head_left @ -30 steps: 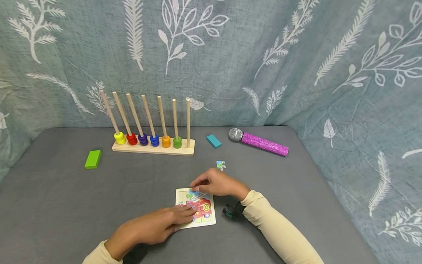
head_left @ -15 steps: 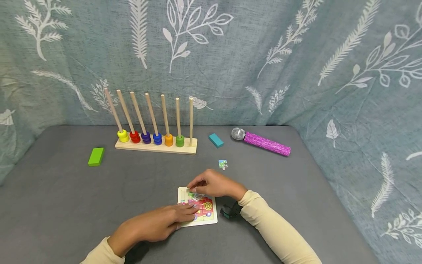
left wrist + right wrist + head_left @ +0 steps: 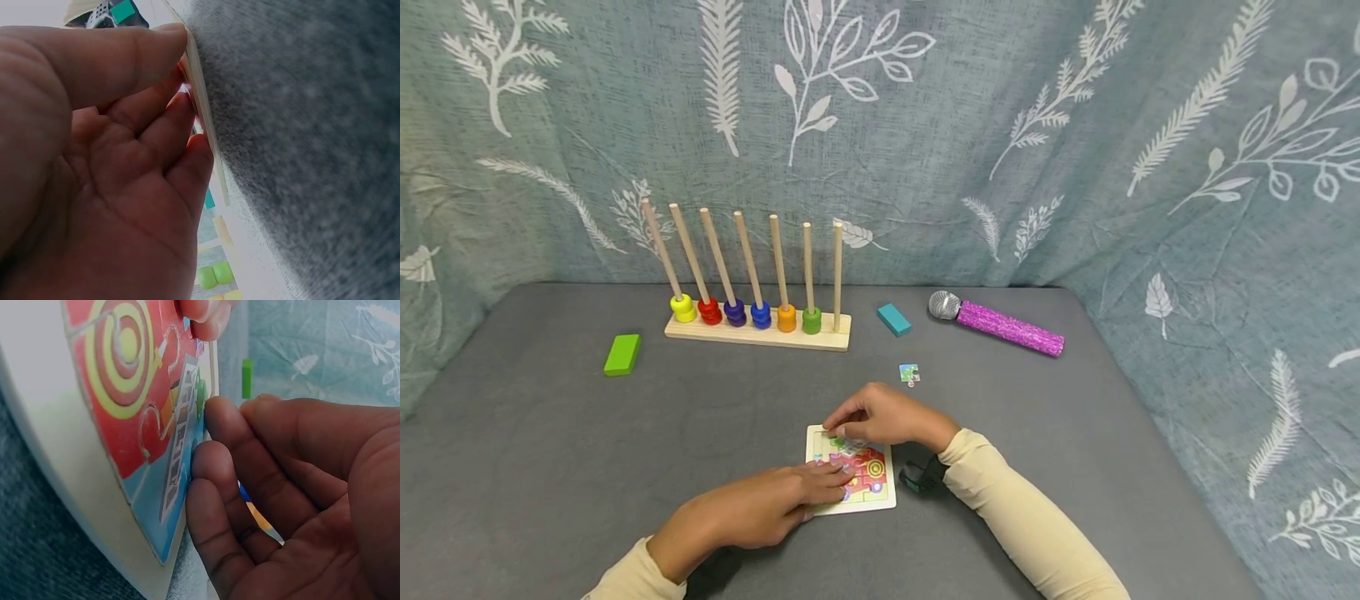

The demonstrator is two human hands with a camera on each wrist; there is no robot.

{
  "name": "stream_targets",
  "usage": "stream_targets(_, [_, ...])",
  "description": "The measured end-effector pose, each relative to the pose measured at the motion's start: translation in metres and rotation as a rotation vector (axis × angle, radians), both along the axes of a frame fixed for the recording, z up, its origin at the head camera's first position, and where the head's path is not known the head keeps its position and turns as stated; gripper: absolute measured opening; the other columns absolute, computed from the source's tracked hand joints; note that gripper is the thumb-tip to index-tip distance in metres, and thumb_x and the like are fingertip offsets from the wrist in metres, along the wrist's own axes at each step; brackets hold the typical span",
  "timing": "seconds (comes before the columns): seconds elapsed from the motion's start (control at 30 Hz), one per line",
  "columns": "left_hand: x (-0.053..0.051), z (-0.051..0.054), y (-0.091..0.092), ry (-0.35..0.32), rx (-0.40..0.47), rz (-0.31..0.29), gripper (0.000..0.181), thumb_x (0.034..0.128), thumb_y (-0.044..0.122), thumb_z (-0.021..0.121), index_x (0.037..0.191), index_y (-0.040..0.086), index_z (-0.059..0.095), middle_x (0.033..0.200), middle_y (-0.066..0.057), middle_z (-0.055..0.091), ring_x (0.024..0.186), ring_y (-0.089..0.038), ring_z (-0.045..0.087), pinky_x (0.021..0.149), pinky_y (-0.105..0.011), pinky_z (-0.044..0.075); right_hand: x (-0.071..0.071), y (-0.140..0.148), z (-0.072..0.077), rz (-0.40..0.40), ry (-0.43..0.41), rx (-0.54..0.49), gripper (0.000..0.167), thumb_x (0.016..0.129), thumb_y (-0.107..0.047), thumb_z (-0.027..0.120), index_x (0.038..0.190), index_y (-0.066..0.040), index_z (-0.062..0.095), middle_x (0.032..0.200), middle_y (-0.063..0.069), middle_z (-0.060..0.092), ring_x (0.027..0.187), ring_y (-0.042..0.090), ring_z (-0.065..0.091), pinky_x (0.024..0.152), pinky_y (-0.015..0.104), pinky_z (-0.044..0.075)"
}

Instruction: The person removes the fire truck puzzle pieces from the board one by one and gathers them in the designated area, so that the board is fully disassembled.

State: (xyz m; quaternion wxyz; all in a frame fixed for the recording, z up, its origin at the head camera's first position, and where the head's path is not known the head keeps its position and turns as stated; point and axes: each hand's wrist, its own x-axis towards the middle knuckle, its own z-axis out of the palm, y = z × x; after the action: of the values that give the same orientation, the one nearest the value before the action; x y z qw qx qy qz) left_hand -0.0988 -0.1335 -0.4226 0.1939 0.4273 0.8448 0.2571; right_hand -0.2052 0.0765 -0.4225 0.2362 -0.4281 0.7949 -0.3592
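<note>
A big blue-green cloth [image 3: 925, 167] with white leaves hangs at the back. In front is a flat, dark grey table [image 3: 737, 408]. At the far side stands a pale wooden rack [image 3: 752, 336] with seven tall sticks, and six have bright rings at the bottom. A person's left hand [image 3: 767, 504] rests its nearly straight fingers on top of a square wooden puzzle [image 3: 891, 483] with a pale frame, its thumb by the near edge. The right hand [image 3: 883, 417] is loosely bent, thumb close to first finger, fingertips touching the puzzle's far part. The puzzle lies on the table under both hands and shows red shapes and a grey ladder. A glittery pink-purple microphone [image 3: 1000, 323] lies far right. A bright green block [image 3: 622, 355] is far left, and a teal block [image 3: 894, 320] sits between rack and microphone. A small green-and-blue puzzle piece [image 3: 909, 373] lies beyond the right hand.
</note>
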Motion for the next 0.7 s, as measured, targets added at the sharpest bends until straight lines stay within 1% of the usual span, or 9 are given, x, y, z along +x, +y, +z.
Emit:
stream_targets(0.17, [0.000, -0.001, 0.000, 0.000, 0.001, 0.001, 0.047, 0.0937, -0.004, 0.056, 0.139, 0.007, 0.054, 0.147, -0.002, 0.046, 0.138, -0.022, 0.038, 0.107, -0.042, 0.036, 0.001, -0.001, -0.002, -0.005, 0.005, 0.000, 0.019, 0.095, -0.002, 0.059, 0.105, -0.002, 0.075, 0.095, 0.000, 0.074, 0.077, -0.004, 0.057, 0.071, 0.018, 0.048])
stream_targets(0.4, [0.000, 0.001, -0.002, -0.004, -0.005, 0.002, 0.047, 0.0941, -0.003, 0.056, 0.140, 0.007, 0.053, 0.147, -0.003, 0.046, 0.138, -0.023, 0.037, 0.106, -0.042, 0.036, 0.002, -0.004, -0.007, -0.006, 0.000, -0.040, 0.021, 0.097, 0.000, 0.055, 0.104, -0.002, 0.074, 0.098, 0.003, 0.073, 0.087, -0.002, 0.059, 0.081, 0.019, 0.048])
stream_targets(0.5, [0.000, 0.002, -0.002, -0.004, -0.009, 0.003, 0.048, 0.0940, -0.002, 0.057, 0.140, 0.008, 0.053, 0.147, -0.002, 0.046, 0.138, -0.023, 0.037, 0.106, -0.042, 0.037, 0.002, -0.005, -0.009, -0.007, 0.010, -0.062, 0.021, 0.096, 0.001, 0.055, 0.103, -0.002, 0.074, 0.100, 0.005, 0.072, 0.091, 0.000, 0.060, 0.084, 0.019, 0.047])
stream_targets(0.57, [0.000, 0.003, -0.002, -0.001, -0.007, 0.003, 0.047, 0.0941, -0.002, 0.057, 0.140, 0.008, 0.053, 0.147, -0.002, 0.046, 0.138, -0.023, 0.037, 0.105, -0.042, 0.038, 0.002, -0.005, -0.010, 0.003, 0.035, -0.071, 0.020, 0.096, 0.001, 0.055, 0.102, -0.002, 0.074, 0.101, 0.005, 0.072, 0.092, 0.002, 0.059, 0.085, 0.020, 0.047])
stream_targets(0.7, [0.000, 0.002, -0.001, 0.019, 0.000, -0.002, 0.046, 0.0941, -0.002, 0.056, 0.139, 0.006, 0.054, 0.146, -0.004, 0.047, 0.137, -0.022, 0.039, 0.105, -0.042, 0.038, 0.003, -0.006, -0.010, 0.024, 0.106, -0.068, 0.020, 0.095, 0.000, 0.056, 0.103, -0.003, 0.075, 0.103, 0.003, 0.071, 0.093, 0.003, 0.059, 0.094, 0.024, 0.041])
